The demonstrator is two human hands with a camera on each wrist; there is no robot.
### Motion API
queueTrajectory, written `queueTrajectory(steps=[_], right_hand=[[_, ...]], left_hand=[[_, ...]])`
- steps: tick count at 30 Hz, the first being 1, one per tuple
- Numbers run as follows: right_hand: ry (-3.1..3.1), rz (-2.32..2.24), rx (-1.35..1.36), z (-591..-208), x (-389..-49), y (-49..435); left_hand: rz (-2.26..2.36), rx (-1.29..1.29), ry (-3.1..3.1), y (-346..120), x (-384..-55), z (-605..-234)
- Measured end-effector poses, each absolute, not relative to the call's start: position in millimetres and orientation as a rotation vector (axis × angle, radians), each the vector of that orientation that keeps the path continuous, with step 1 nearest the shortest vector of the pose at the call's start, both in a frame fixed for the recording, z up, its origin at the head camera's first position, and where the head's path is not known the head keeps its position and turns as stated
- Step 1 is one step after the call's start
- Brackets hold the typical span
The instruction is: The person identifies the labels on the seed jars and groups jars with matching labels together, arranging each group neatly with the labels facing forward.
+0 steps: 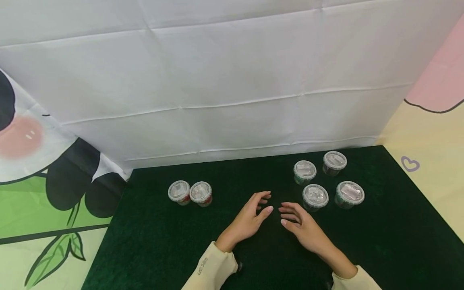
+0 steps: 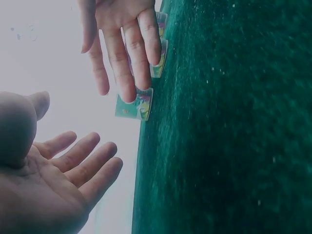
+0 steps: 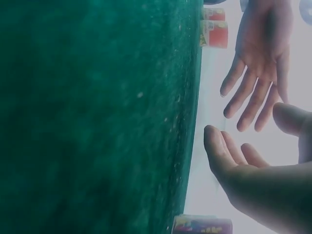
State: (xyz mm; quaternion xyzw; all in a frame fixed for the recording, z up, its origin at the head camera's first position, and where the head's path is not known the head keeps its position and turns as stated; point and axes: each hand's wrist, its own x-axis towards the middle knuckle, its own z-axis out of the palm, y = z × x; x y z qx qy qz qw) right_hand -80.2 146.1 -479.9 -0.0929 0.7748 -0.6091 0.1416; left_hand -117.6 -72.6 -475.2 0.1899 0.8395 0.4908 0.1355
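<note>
Over the middle of the table, my left hand (image 1: 248, 219) and right hand (image 1: 304, 231) face each other palm to palm, a gap between them. Fingers are loosely extended on both, and neither holds anything. Left of the left hand stand two lidded plastic tubs with red contents, one (image 1: 179, 191) beside the other (image 1: 201, 192). Several similar tubs stand at the right: a front one (image 1: 315, 196) nearest the right hand, another (image 1: 349, 193) beside it, and two behind (image 1: 305, 171) (image 1: 334, 162). The left wrist view shows a tub with green contents (image 2: 131, 106) beyond the right hand's fingertips.
A dark green cloth (image 1: 253, 173) covers the table. White fabric (image 1: 232, 80) hangs along its back edge. Printed cartoon panels stand at the left (image 1: 32, 201) and right (image 1: 427, 181). In the right wrist view, a purple tub (image 3: 204, 225) shows at the bottom edge.
</note>
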Motion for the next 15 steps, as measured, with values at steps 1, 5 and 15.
queueTrajectory(steps=[1, 5, 15], right_hand=[[2.239, -1.752, -0.261, -479.9, -79.2, 147.8], [2.243, -1.734, -0.208, -479.5, -75.5, 153.9], [2.237, -1.701, -0.147, -481.2, -65.6, 171.2]], left_hand=[[1.421, 0.549, 2.430, -71.1, -118.0, -475.6], [1.428, 0.556, 2.422, -64.6, -119.4, -476.4], [1.427, 0.566, 2.412, -51.8, -120.5, -478.7]])
